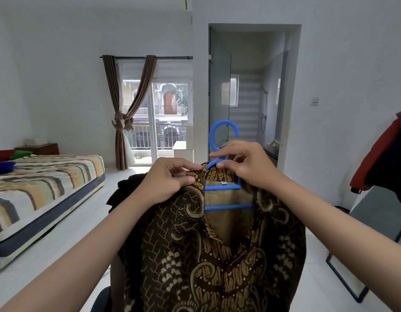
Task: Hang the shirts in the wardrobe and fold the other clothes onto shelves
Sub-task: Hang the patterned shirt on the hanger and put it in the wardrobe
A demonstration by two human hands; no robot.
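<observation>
I've got left hand (167,179) fingers pinching batik shirt (195,255) collar, right hand (244,165) fingers clamped on blue hanger (224,188) neck; shirt brown-gold, front open.

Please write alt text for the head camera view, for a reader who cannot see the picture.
Two bare hands hold up a brown batik shirt on a blue plastic hanger: the left hand pinches the collar, and the right hand has its grip at the base of the hanger's hook. Behind are a striped bed, a curtained balcony door and an open bathroom doorway.
</observation>
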